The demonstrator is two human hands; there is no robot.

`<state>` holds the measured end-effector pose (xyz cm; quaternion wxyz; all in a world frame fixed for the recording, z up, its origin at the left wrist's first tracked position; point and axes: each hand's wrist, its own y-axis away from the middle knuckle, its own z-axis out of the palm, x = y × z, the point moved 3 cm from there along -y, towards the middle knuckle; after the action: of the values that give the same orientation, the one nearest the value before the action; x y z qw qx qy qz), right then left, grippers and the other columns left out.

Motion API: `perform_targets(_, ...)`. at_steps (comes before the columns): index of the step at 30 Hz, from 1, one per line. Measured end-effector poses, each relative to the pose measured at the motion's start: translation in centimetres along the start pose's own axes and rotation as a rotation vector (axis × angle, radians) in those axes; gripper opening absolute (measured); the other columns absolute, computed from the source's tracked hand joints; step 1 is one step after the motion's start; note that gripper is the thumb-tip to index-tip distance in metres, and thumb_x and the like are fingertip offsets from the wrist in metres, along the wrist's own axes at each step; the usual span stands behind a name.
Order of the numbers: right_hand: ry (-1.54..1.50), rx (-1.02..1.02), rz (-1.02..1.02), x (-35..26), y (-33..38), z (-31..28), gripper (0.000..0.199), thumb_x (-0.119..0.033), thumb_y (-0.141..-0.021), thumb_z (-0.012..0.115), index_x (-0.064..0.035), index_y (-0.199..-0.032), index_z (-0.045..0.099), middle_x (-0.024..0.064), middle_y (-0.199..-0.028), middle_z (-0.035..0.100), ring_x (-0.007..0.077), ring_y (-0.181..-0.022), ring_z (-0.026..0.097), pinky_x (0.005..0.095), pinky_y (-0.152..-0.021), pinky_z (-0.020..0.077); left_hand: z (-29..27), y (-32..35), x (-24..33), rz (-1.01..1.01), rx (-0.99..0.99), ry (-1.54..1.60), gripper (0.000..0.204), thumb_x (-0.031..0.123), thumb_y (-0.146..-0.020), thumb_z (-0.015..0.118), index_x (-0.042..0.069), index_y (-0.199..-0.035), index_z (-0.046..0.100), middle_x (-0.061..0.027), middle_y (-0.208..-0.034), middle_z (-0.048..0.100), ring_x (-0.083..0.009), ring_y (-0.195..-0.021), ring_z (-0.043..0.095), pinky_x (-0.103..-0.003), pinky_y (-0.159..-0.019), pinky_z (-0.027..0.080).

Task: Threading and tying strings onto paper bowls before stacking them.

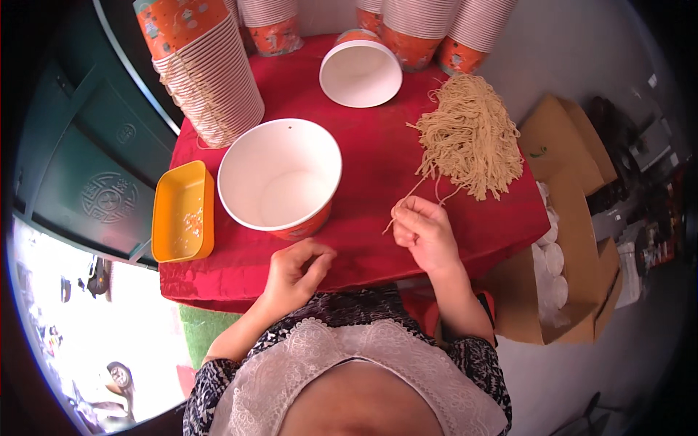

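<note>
My right hand [424, 231] pinches a beige cord [413, 190] whose short end hangs below the fingertips. Beyond it lies a heap of the same cords [472, 138], with a few loose strands trailing toward that hand. A white-lined paper bucket [280, 174] with an orange outside stands left of centre, its mouth facing up. There is a small dark hole near its far rim. My left hand [297, 270] is loosely curled just in front of this bucket, thumb near forefinger, with nothing visible in it. Another paper bucket [360, 73] lies on its side at the back.
A red cloth covers the table [371, 156]. At the left stand a tall stack of nested buckets [211, 87], strung with cords, and a yellow tray [183, 251] holding small bits. More bucket stacks [418, 25] line the back. An open cardboard box [582, 269] sits right of the table.
</note>
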<state>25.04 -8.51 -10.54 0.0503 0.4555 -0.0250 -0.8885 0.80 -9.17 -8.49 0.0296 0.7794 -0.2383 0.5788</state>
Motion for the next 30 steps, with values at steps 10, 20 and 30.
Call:
perform_targets(10,-0.362,-0.220,-0.016,2.1,1.1,5.4,0.010,-0.013,-0.100,0.059,-0.0043,-0.095,0.060,0.0018,-0.086,0.055,0.0076,-0.064,0.044,0.0240,-0.057,0.0358,2.5,-0.9,-1.1,-0.141,-0.082,0.325,0.032,0.004,-0.090,0.073,-0.004,-0.118,0.062,0.0022,-0.077,0.058,-0.0008,-0.063,0.051,-0.019,-0.055,0.042)
perform_targets(20,0.487,0.062,-0.328,1.5,1.7,2.8,0.014,-0.013,-0.094,0.066,-0.0017,-0.088,0.061,0.0027,-0.068,0.053,0.0097,-0.054,0.044,0.0263,-0.047,0.0351,0.6,-0.2,-0.3,-0.169,-0.045,0.085,0.009,0.007,-0.094,0.068,-0.002,-0.094,0.068,-0.0014,-0.074,0.066,-0.0053,-0.063,0.058,-0.022,-0.056,0.046)
perform_targets(30,1.180,-0.353,-0.603,1.3,3.4,8.4,0.018,-0.004,-0.082,0.074,-0.0017,-0.096,0.064,0.0144,-0.091,0.067,0.0323,-0.077,0.067,0.0403,-0.064,0.0530,-1.8,-0.1,3.7,0.048,-0.155,-0.237,0.009,0.007,-0.084,0.070,-0.001,-0.089,0.068,-0.0192,-0.078,0.067,-0.0358,-0.068,0.067,-0.040,-0.060,0.053)
